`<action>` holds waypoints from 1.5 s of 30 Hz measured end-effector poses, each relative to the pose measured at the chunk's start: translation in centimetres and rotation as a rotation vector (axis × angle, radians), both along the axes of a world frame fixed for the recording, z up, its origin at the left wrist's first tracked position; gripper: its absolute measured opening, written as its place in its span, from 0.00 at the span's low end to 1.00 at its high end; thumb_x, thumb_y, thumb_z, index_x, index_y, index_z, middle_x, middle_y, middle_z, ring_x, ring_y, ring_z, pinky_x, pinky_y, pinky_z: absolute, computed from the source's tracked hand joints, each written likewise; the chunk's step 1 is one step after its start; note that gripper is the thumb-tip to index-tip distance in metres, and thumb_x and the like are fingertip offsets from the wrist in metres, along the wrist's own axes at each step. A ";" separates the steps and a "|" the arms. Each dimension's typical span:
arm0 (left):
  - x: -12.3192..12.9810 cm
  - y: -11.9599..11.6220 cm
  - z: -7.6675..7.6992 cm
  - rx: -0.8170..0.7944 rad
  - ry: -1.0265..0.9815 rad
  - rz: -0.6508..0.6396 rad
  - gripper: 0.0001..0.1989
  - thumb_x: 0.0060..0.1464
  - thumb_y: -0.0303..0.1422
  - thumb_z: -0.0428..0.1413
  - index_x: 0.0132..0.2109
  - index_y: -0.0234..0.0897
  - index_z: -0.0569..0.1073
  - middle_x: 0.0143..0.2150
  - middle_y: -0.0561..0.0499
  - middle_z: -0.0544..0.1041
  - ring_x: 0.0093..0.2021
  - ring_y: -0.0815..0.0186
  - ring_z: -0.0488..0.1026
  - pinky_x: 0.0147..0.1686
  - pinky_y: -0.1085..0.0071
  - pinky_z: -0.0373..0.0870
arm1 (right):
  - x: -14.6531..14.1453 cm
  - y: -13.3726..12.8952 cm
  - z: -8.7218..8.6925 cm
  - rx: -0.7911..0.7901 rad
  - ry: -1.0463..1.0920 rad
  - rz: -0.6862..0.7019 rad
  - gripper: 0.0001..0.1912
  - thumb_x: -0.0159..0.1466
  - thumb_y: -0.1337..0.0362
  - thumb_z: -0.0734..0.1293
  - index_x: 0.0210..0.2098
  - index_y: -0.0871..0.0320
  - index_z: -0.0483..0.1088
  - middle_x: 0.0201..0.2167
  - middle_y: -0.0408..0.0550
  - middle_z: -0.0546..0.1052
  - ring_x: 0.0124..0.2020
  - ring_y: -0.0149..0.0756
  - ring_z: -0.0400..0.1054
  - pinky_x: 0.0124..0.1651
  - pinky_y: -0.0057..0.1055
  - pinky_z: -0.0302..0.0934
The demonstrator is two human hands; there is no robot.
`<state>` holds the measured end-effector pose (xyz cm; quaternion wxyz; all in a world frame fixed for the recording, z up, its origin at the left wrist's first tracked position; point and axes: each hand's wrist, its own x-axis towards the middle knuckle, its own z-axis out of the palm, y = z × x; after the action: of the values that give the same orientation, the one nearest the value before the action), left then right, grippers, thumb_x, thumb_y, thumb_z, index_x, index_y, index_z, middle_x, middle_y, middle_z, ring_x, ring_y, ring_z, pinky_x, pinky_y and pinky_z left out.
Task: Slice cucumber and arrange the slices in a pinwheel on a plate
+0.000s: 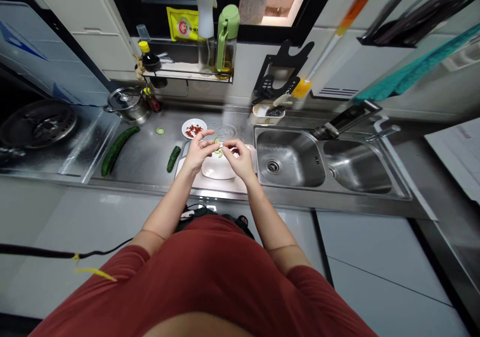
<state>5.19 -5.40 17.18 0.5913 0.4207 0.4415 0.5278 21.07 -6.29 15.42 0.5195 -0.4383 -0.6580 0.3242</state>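
Observation:
Over a white dish or board (pixel 218 171), my left hand (pixel 199 152) and my right hand (pixel 239 159) meet, fingertips almost touching. A thin cucumber slice (pixel 216 140) is pinched in my left fingers. Thumb and forefinger of my right hand are also pressed together; a small pale bit shows there, too small to name. Below the fingertips lie a few green slices (pixel 218 153). To the left are a short cucumber piece (pixel 173 158), a cut cucumber end (pixel 160 131) and a long cucumber (pixel 119 150). Chopped red bits fill a white plate (pixel 186 127) behind my left hand.
A double steel sink (pixel 290 157) with a faucet (pixel 347 119) is at the right. A lidded pot (pixel 127 105) and a wok (pixel 39 122) stand left. Bottles, including a green oil jug (pixel 227 39), occupy the wall shelf. A small caddy (pixel 266 115) sits behind the sink.

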 end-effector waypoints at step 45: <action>4.2 4.9 -12.1 -0.076 0.251 -0.137 0.17 0.40 0.24 0.61 0.41 0.34 0.70 0.23 0.58 0.72 0.24 0.74 0.68 0.29 0.76 0.64 | 4.4 3.6 -11.8 -0.348 -0.389 -0.027 0.08 0.59 0.66 0.63 0.32 0.59 0.74 0.27 0.43 0.76 0.30 0.32 0.68 0.35 0.26 0.58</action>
<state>9.37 -0.49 5.06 0.5816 0.4896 0.5019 0.4125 25.44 -2.71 3.60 0.3044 -0.5839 -0.6740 0.3349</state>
